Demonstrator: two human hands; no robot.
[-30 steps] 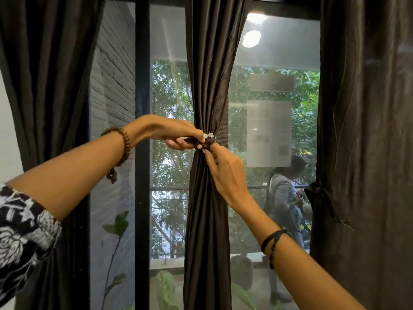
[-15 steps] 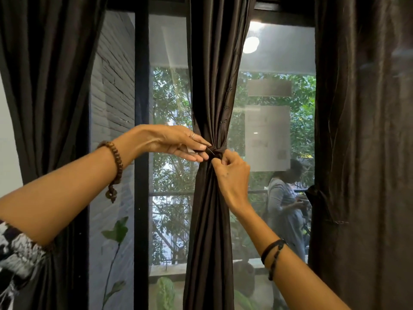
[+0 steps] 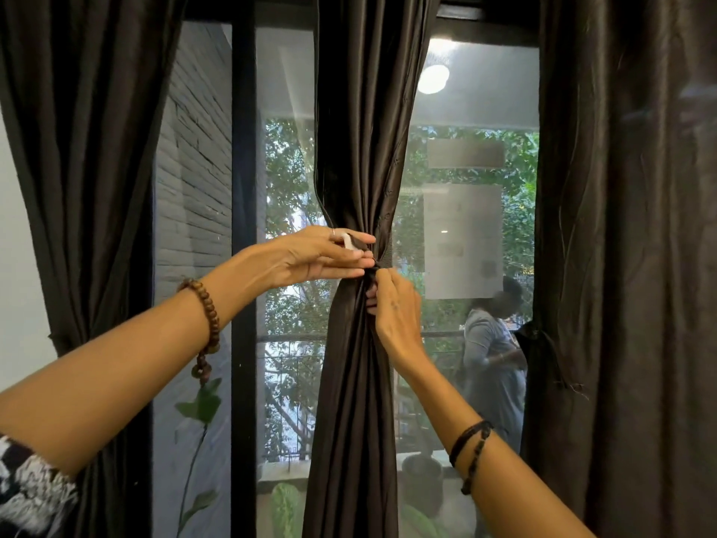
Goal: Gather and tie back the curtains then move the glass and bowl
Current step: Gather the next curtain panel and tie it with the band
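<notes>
A dark brown middle curtain hangs in front of the window, bunched tight at its waist by a dark tie-back band. My left hand reaches in from the left and pinches the band's end, which has a white tab, against the gathered cloth. My right hand sits just below and right of the knot, fingers curled round the band and the bunched fabric. The left curtain and the right curtain hang at the sides; the right one carries a tie. No glass or bowl is in view.
A black window frame post stands left of the middle curtain. Behind the pane are a grey brick wall, trees, a railing and potted plants. A person's reflection shows in the glass at right.
Both hands shifted at the knot: my left hand turned flatter with the white tab now on top, and my right hand slid just below the band. The view tilted slightly down.
</notes>
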